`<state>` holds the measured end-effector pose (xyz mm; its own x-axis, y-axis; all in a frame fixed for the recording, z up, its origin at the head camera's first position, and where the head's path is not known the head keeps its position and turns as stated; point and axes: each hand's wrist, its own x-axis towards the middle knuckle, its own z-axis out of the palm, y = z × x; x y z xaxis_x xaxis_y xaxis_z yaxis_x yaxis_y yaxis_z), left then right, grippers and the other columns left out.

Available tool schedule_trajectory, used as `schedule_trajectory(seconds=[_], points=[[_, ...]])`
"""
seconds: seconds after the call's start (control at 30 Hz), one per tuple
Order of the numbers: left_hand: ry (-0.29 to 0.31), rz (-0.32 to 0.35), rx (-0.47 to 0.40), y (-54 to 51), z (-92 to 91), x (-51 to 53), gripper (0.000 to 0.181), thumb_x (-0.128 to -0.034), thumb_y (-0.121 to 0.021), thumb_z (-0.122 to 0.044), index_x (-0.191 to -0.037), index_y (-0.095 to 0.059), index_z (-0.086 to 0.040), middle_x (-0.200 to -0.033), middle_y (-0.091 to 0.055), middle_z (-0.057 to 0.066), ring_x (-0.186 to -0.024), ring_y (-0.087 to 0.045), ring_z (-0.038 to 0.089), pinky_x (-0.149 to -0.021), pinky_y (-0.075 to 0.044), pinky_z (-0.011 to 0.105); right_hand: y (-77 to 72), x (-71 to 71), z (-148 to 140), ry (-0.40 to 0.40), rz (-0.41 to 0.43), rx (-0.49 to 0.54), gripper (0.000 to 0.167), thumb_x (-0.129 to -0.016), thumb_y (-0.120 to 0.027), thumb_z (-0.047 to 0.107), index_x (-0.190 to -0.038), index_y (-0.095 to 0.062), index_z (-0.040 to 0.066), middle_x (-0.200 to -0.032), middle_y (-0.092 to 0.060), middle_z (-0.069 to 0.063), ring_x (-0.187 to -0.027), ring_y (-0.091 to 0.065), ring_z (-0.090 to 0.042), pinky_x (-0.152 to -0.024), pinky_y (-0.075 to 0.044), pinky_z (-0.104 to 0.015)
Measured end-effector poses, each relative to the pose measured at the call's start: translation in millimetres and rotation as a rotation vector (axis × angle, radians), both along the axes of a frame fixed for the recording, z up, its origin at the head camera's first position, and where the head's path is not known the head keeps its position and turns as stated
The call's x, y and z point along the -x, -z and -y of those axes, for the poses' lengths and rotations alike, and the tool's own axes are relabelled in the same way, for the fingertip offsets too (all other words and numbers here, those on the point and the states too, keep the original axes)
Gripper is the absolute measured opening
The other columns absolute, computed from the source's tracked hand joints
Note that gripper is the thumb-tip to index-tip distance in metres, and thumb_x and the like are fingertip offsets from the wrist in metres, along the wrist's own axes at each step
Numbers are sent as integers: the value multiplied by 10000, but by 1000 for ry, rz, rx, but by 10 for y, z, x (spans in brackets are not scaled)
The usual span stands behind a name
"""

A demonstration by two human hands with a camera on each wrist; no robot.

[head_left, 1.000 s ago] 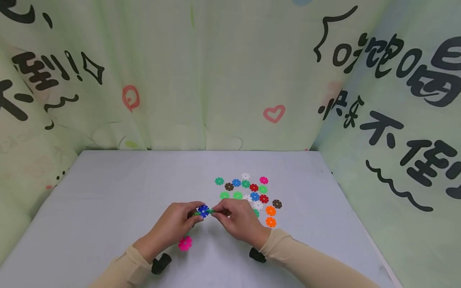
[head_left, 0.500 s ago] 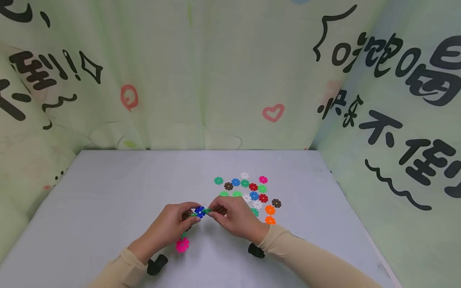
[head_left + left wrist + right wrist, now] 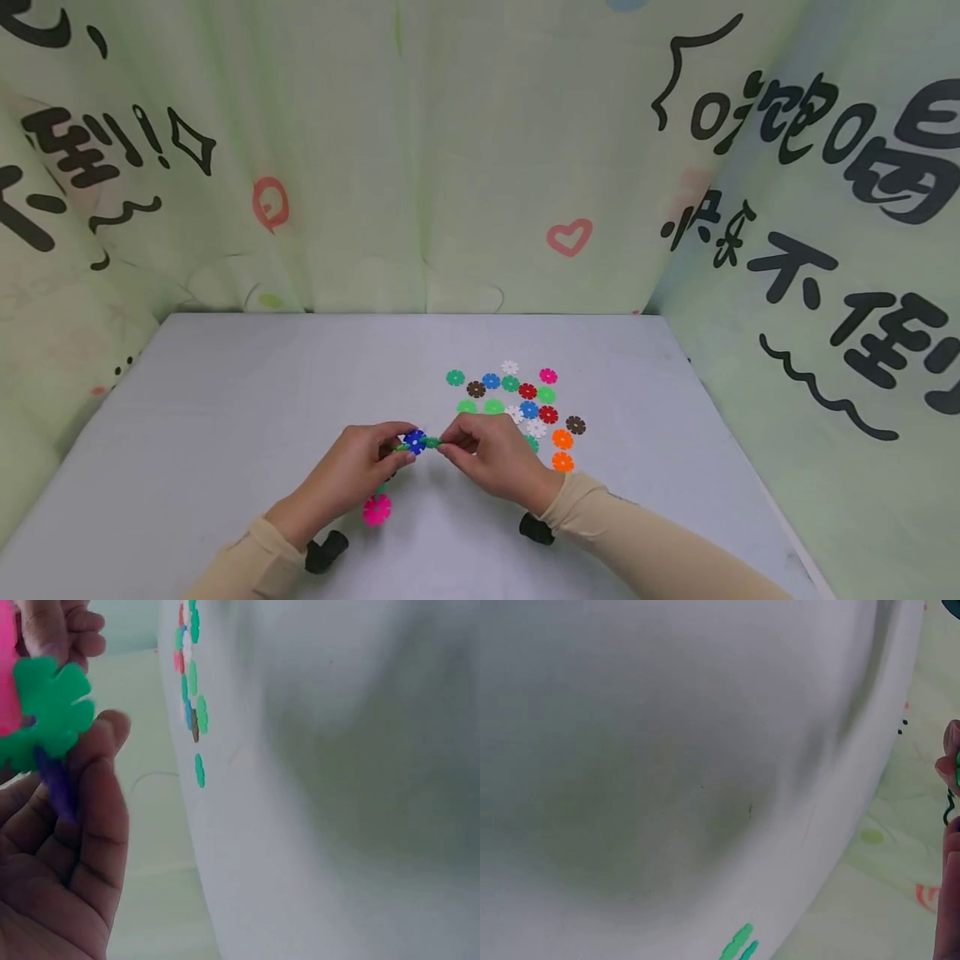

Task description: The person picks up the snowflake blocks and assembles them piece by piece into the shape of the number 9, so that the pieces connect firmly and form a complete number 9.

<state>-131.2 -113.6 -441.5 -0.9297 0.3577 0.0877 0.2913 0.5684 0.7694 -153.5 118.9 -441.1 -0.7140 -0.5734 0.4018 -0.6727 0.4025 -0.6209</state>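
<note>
In the head view my left hand point(image 3: 345, 468) holds a joined chain of notched plastic flower discs above the table. A dark blue disc point(image 3: 415, 442) shows at its fingertips, and a pink disc point(image 3: 377, 509) hangs below the hand. From the opposite side my right hand point(image 3: 498, 458) pinches a green disc point(image 3: 432, 442) edge-on against the blue one; whether they are slotted together is too small to tell. In the left wrist view, another green disc point(image 3: 56, 705) and a purple-blue disc point(image 3: 56, 784) lie by the left fingers. The right wrist view shows only some fingertips at its edge.
Several loose flower discs lie flat on the white table point(image 3: 262, 392) beyond the right hand, among them an orange disc point(image 3: 562, 438), a brown disc point(image 3: 575, 425) and a red disc point(image 3: 548, 414). Printed curtains point(image 3: 465, 167) enclose the back and sides.
Both hands have drifted slightly left, the left one more, with the chain and its pink disc. A bit more of the pinched green disc shows between the hands.
</note>
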Motion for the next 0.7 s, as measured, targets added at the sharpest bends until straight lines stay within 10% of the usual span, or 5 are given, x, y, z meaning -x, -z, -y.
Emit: schedule_trajectory(seconds=[0.43,0.7], points=[[24,3,37,-15,-43,-18,282,-902,-751,-112,-1176,-686,-96,-734,-597,-69,-598,-512,99,-526,-471,262,39,12,-32,-38,-26,-3,154,-832,-798,0,-916,-693,75,-846,-704,22,-738,-653,1,-677,-533,-154],[8,4,105,-3,-90,9,407,-902,-758,-135,-1290,-637,-144,-1099,-625,-56,-685,-513,127,-564,-484,259,70,22,-31,-10,14,-22,157,-848,-784,5,-945,-690,85,-878,-713,5,-772,-657,-16,-695,-536,-162]])
